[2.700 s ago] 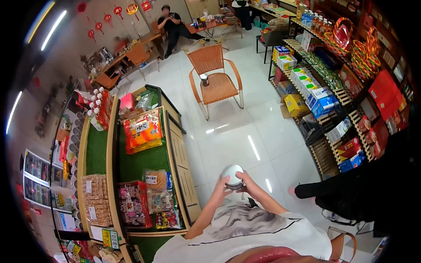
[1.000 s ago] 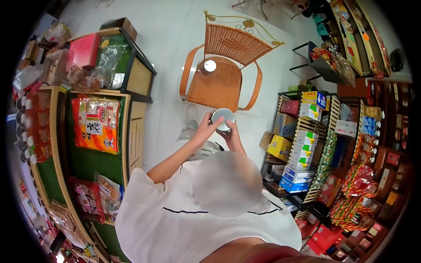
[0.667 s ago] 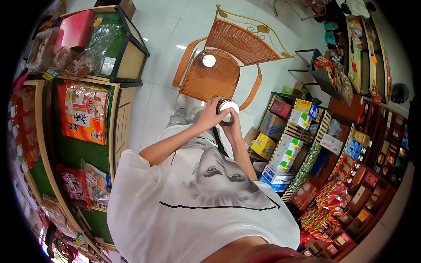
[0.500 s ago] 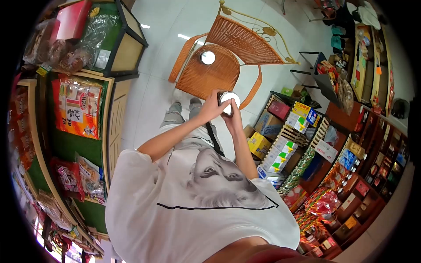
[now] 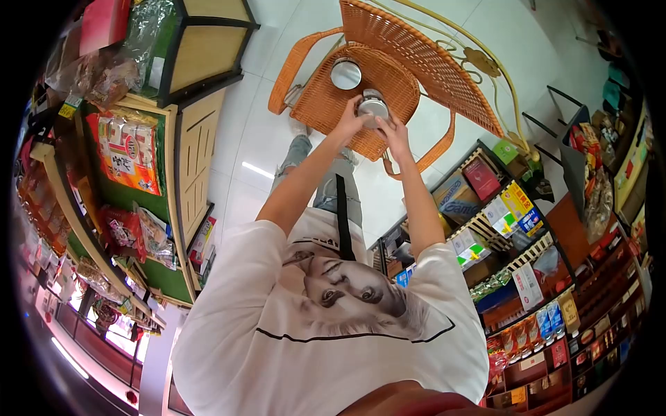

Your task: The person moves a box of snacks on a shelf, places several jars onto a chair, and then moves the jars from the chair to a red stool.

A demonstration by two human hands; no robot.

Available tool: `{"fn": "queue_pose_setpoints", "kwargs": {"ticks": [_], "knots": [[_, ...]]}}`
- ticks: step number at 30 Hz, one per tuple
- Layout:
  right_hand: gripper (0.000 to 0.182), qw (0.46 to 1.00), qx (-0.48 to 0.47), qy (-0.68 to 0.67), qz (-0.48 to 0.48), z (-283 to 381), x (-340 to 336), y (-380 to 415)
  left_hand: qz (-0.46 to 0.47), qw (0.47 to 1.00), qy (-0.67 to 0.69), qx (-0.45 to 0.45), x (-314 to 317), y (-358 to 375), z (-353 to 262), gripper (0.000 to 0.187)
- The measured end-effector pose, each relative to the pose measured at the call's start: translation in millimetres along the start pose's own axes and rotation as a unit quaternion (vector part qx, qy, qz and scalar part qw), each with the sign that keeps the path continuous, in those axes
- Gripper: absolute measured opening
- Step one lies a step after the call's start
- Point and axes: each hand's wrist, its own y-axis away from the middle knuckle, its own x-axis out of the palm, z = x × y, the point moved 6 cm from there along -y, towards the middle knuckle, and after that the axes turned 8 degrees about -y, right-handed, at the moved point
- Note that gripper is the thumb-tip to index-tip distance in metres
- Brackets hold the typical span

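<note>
Both hands hold a small round jar with a shiny silver lid [image 5: 374,106] over the front of an orange woven chair [image 5: 326,93]. My left hand [image 5: 349,123] grips it from the left, fingers curled at its side. My right hand [image 5: 395,136] closes around the right side, fingers near the lid's edge. The jar's lower part is largely hidden by the hands and the view from above. Just beyond it, a second round container with a silver top [image 5: 345,73] rests on the chair seat, apart from my hands.
Left, a wooden display shelf [image 5: 173,159] carries packaged foods, including a red and orange bag [image 5: 126,152]. Boxes and packets fill racks [image 5: 503,243] on the right. A dark folding chair [image 5: 579,142] stands farther right. Pale tiles [image 5: 239,132] cover the floor.
Both hands and the jar have moved forward, from in front of the chair to over its seat, closer to the second container. The whole view has shifted toward the chair.
</note>
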Motion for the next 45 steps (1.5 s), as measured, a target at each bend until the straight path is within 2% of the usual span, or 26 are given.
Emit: {"fn": "queue_pose_setpoints", "kwargs": {"ticks": [3, 5, 7, 9, 12, 14, 16, 17, 18, 19, 20, 22, 23, 24, 25, 27, 29, 31, 32, 35, 37, 38, 40, 42, 44, 45], "knots": [[0.064, 0.999, -0.019, 0.013, 0.038, 3, -6, -47, -0.083, 0.996, -0.002, 0.011, -4, -34, 10, 0.084], [0.063, 0.998, -0.038, 0.023, 0.039, 7, -4, -69, -0.078, 0.993, 0.061, -0.059, -6, -54, 28, 0.089], [0.065, 0.998, -0.039, 0.023, 0.031, -2, -14, -92, -0.066, 0.984, 0.128, -0.101, -3, -56, 16, 0.088], [0.069, 1.0, -0.017, 0.019, 0.01, -1, -19, -98, -0.047, 0.984, 0.14, -0.099, -1, -58, 7, 0.084], [0.071, 0.999, -0.052, -0.007, -0.011, 12, -15, -96, -0.038, 0.98, 0.152, -0.121, -2, -52, -4, 0.076], [0.071, 0.994, -0.079, 0.073, -0.018, 6, -23, -104, -0.042, 0.976, 0.135, -0.164, -8, -47, -2, 0.066], [0.068, 0.982, -0.074, 0.168, -0.038, -3, -37, -106, -0.01, 0.995, -0.082, -0.061, -24, -45, 6, 0.058], [0.066, 0.972, -0.056, 0.222, -0.049, -3, -35, -103, -0.008, 0.981, -0.192, -0.007, -39, -44, 8, 0.055], [0.062, 0.978, -0.046, 0.2, -0.03, 2, -23, -91, -0.043, 0.942, -0.323, 0.077, -54, -28, -2, 0.046], [0.058, 0.984, -0.032, 0.177, 0.0, 5, -12, -75, -0.086, 0.875, -0.453, 0.146, -64, -4, -11, 0.04], [0.042, 0.975, 0.001, 0.22, 0.027, 0, -11, -71, -0.078, 0.864, -0.486, 0.108, -79, 8, 0, 0.039], [0.044, 0.945, 0.02, 0.323, 0.049, -13, -10, -62, -0.08, 0.855, -0.511, 0.049, -111, 42, -2, 0.041], [0.048, 0.925, -0.033, 0.376, 0.033, -27, -23, -71, -0.086, 0.858, -0.506, 0.036, -127, 68, -8, 0.043], [0.054, 0.898, 0.024, 0.437, 0.056, -32, -20, -68, -0.103, 0.89, -0.443, 0.035, -149, 100, -9, 0.044], [0.056, 0.877, 0.006, 0.475, 0.075, -51, -35, -85, -0.115, 0.917, -0.379, 0.04, -166, 129, -12, 0.045], [0.054, 0.851, 0.042, 0.51, 0.116, -47, 3, -51, -0.162, 0.94, -0.293, 0.062, -203, 178, -4, 0.048], [0.05, 0.812, 0.083, 0.559, 0.145, -49, 35, -28, -0.235, 0.935, -0.251, 0.087, -237, 225, 27, 0.05], [0.046, 0.811, 0.07, 0.559, 0.158, -63, 69, -22, -0.271, 0.93, -0.243, 0.052, -260, 280, 61, 0.05], [0.044, 0.808, 0.064, 0.562, 0.164, -72, 84, -18, -0.273, 0.931, -0.231, 0.068, -266, 306, 82, 0.05], [0.038, 0.834, 0.042, 0.504, 0.22, -117, 131, -20, -0.261, 0.946, -0.176, 0.078, -276, 362, 197, 0.049], [0.038, 0.822, 0.059, 0.518, 0.231, -143, 179, 15, -0.274, 0.945, -0.175, 0.023, -268, 411, 267, 0.047], [0.039, 0.816, 0.066, 0.524, 0.234, -159, 200, 37, -0.269, 0.953, -0.127, -0.063, -255, 450, 290, 0.043], [0.041, 0.773, 0.045, 0.554, 0.306, -199, 234, 79, -0.237, 0.957, -0.052, -0.159, -236, 485, 380, 0.039], [0.044, 0.717, 0.05, 0.605, 0.343, -234, 258, 112, -0.276, 0.945, 0.044, -0.168, -202, 541, 429, 0.039], [0.047, 0.653, 0.074, 0.671, 0.344, -273, 279, 142, -0.285, 0.935, 0.1, -0.184, -172, 555, 512, 0.039], [0.046, 0.621, 0.08, 0.7, 0.345, -291, 287, 153, -0.319, 0.929, 0.121, -0.143, -153, 567, 545, 0.039]]}}
